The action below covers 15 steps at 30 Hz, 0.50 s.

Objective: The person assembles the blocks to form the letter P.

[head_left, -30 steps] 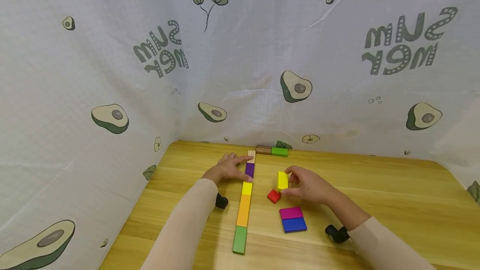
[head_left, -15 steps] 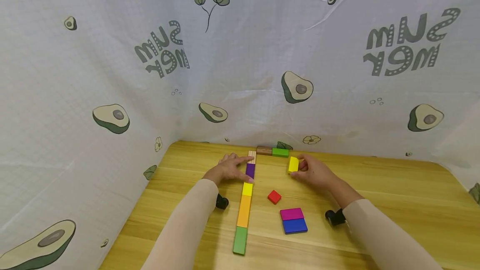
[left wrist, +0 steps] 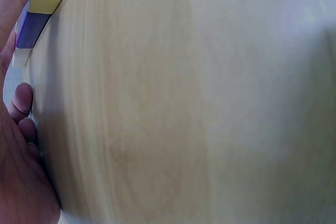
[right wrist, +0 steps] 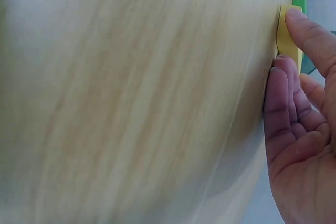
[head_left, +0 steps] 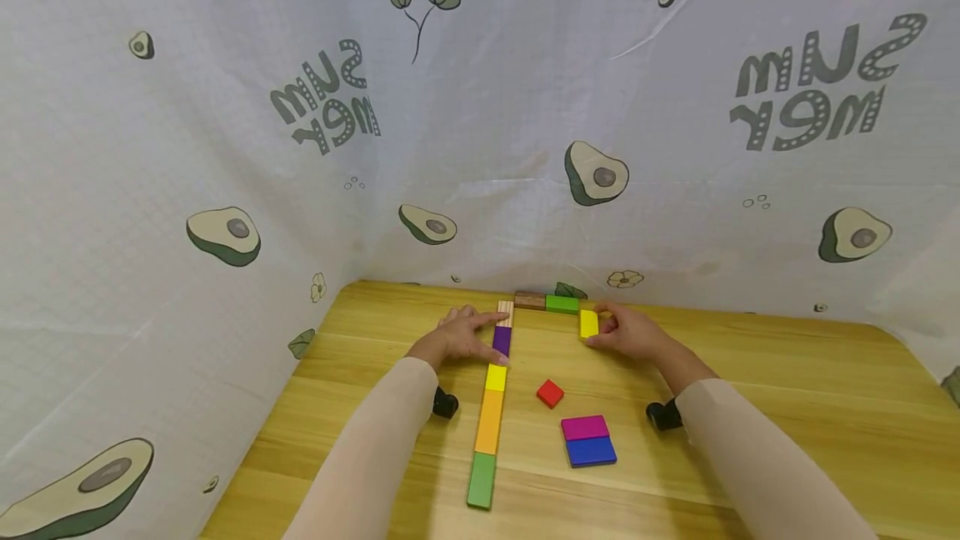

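Note:
My right hand (head_left: 628, 332) pinches a yellow block (head_left: 588, 324) between thumb and fingers, close to the right end of a bright green block (head_left: 562, 304). That green block lies end to end with a dark brown block (head_left: 529, 300). On the left, my left hand (head_left: 461, 335) rests at a line of blocks, its index finger reaching the striped wood block (head_left: 506, 314) and its thumb the near end of the purple block (head_left: 501, 342). Nearer in the same line come a second yellow block (head_left: 496, 377), an orange block (head_left: 489, 422) and a darker green block (head_left: 481, 480).
A small red block (head_left: 550, 393) lies turned at an angle between the hands. Closer to me, a magenta block (head_left: 585, 427) and a blue block (head_left: 591, 452) lie side by side. A white printed curtain (head_left: 495, 148) hangs behind the wooden table (head_left: 787, 407).
My right hand has carried the yellow block from beside the red block away from me and slightly right, to the end of the bright green block. The left hand has stayed in place.

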Tool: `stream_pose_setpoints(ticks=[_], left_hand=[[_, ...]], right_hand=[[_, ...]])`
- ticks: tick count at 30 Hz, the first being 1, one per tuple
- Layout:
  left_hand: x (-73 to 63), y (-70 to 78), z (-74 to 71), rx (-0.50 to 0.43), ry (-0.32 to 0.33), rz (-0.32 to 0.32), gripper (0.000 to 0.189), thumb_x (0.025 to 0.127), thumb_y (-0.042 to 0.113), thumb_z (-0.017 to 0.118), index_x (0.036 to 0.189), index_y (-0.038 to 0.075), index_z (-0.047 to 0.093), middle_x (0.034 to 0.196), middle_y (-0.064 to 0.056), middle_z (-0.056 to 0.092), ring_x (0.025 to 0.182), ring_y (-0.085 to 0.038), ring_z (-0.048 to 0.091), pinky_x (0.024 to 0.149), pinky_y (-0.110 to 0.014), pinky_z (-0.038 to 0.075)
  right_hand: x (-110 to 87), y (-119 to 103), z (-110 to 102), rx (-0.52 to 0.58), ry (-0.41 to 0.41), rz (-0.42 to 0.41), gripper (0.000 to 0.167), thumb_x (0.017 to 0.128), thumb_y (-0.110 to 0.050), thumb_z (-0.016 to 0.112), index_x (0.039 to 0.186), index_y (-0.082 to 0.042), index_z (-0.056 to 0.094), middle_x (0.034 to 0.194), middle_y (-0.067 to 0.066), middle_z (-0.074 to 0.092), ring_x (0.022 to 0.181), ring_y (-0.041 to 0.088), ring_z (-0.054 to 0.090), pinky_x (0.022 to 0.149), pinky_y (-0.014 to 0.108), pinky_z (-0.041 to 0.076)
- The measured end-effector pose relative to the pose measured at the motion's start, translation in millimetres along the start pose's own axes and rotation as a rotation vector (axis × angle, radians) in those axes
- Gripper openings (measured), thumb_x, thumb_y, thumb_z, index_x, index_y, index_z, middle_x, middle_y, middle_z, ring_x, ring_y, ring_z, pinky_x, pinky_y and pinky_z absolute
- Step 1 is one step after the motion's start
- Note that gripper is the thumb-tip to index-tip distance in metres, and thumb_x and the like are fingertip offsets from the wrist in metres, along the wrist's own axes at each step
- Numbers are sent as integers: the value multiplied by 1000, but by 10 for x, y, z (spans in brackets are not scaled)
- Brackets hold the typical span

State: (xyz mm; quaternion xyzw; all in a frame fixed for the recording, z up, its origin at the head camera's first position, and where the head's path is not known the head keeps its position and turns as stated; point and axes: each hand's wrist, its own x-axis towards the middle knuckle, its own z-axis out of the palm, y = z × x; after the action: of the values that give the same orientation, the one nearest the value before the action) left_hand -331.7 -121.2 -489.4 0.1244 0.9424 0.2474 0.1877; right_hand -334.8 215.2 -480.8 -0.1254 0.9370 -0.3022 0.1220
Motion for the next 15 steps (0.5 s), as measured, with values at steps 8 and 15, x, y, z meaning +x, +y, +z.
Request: stream_pose_setpoints(ticks=[8, 15], left_hand=[[7, 2, -3, 4, -5, 4, 93, 68, 70, 83, 149, 58, 40, 134, 0, 48, 116, -21, 37, 102, -45, 41], [9, 2, 2, 14, -1, 0, 94, 67, 71, 83, 149, 58, 40, 135, 0, 48, 119, -22, 38, 105, -48, 40]], right_hand=[[10, 3, -6, 16, -16, 34, 72, 89, -37, 80, 142, 0, 47, 95, 8, 61, 84, 22, 54, 74, 32, 43], [21, -21, -3, 26, -24, 52, 72, 89, -35, 80, 143, 0, 47, 94, 9, 62, 82, 21, 54, 73, 31, 44]])
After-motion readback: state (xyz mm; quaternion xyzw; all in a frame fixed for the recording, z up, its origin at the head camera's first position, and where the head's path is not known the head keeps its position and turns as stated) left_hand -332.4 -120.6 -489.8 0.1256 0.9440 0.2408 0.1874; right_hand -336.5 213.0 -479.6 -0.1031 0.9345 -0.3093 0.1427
